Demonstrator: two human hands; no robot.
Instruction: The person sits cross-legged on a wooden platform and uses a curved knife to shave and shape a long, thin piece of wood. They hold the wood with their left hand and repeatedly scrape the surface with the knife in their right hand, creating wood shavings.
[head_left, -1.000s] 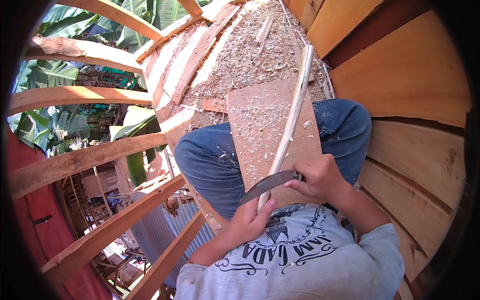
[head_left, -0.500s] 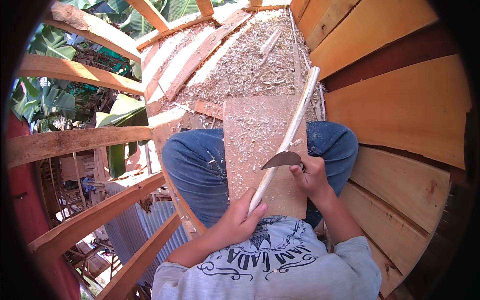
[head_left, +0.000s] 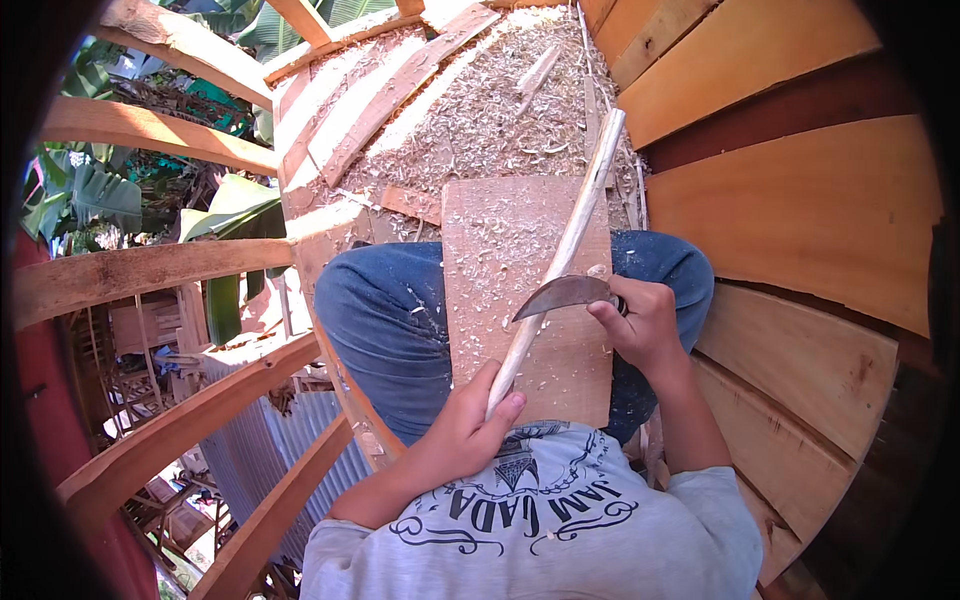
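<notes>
A pale, peeled wooden stick (head_left: 569,240) slants from my lap up and to the right. Its near end is wrapped by my left hand (head_left: 474,415), close to my shirt. My right hand (head_left: 641,318) is closed round the handle of a curved knife (head_left: 563,294), and the fingers hide most of that handle. The dark blade lies across the stick near its middle, its tip pointing left. Under the stick, a flat wooden board (head_left: 480,330) rests between my legs, sprinkled with small shavings.
Wood shavings (head_left: 500,120) cover the floor ahead, with loose planks (head_left: 400,95) among them. Stacked orange-brown boards (head_left: 790,220) form a wall on my right. To the left runs an open railing of wooden bars (head_left: 150,275), with banana leaves and corrugated metal sheets (head_left: 255,470) beyond.
The knife blade has moved slightly up along the stick and turned, showing more of its flat side. The view has shifted a little; both hands keep their holds.
</notes>
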